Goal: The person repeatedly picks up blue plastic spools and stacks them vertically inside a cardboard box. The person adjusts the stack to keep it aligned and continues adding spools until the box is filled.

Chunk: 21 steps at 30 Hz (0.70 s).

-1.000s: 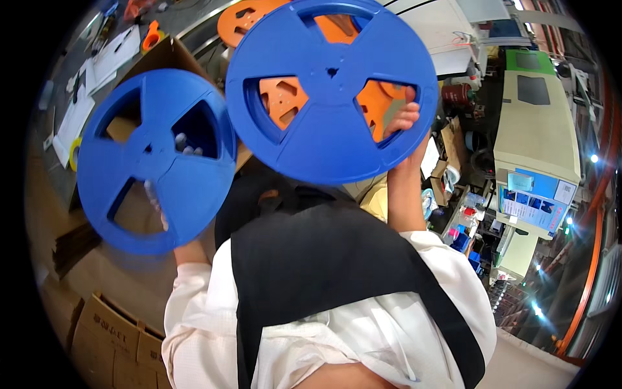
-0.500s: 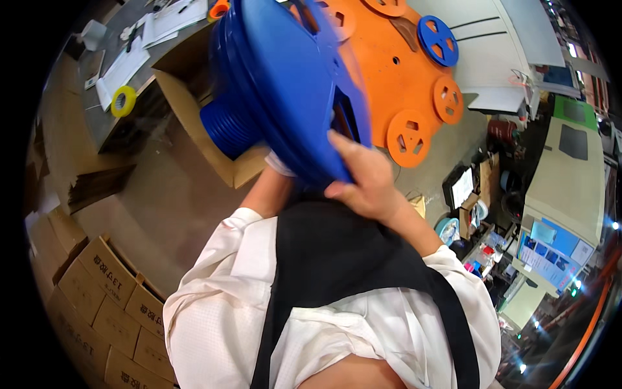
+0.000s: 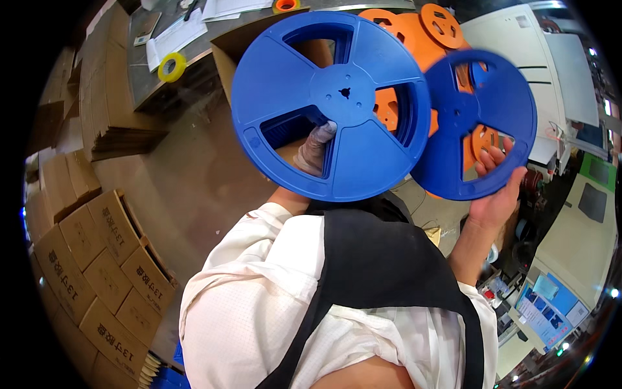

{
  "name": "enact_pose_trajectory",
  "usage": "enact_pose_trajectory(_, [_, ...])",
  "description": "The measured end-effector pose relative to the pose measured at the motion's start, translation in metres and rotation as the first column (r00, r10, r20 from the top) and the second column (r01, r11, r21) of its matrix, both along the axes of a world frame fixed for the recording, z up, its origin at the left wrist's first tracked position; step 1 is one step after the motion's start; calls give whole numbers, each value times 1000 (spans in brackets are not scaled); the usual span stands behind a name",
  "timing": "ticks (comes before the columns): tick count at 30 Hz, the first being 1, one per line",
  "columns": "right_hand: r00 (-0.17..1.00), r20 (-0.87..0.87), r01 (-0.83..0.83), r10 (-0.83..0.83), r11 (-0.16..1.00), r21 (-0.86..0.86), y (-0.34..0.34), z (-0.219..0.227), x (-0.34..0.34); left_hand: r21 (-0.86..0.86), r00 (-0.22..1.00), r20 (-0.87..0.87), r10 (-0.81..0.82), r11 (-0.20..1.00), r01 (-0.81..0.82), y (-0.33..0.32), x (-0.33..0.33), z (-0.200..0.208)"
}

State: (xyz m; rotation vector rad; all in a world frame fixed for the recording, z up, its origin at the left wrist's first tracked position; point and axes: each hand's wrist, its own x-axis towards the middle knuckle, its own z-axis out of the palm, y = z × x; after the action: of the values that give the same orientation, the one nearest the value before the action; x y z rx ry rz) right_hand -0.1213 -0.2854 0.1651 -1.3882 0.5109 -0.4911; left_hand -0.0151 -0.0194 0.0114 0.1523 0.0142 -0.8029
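Observation:
A large blue plastic reel (image 3: 350, 162) with wide cut-out windows faces me in the middle; more blue rims show behind it through the windows. My left hand (image 3: 314, 150), in a pale glove, is closed on it, fingers coming through the lower window. At the right, a single blue reel (image 3: 442, 155) is tilted and apart from my body, its edge partly behind the front reel. My right hand (image 3: 495, 194), bare, grips its lower right rim, fingertips showing through a window.
Behind the reels stands an orange plate (image 3: 424, 55) with orange discs (image 3: 442, 24). An open cardboard box (image 3: 223, 74) is partly hidden. Yellow tape (image 3: 180, 61) and papers lie on the grey table (image 3: 146, 91). Flattened cardboard (image 3: 107, 84) and stacked cartons (image 3: 97, 279) stand left; a machine (image 3: 570, 214) stands right.
The blue reels have turned from edge-on to facing me. One reel is now separated to the right in my right hand, while the left hand keeps the others.

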Motion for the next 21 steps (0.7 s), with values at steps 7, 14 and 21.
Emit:
enact_pose_trajectory(7, [981,71,139,-182,907,399,-50,-50,-50,81,992,-104,72,995,-64,8,-7,-16])
enact_pose_trajectory(14, [960,242,-44,-143,774,632,-67,-65,-74,249,972,-185,144,964,-95,10,11,-52])
enact_pose_trajectory(21, [913,381,-165,-148,719,675,-57,-66,-79,443,946,-243,213,892,-87,60,26,-108])
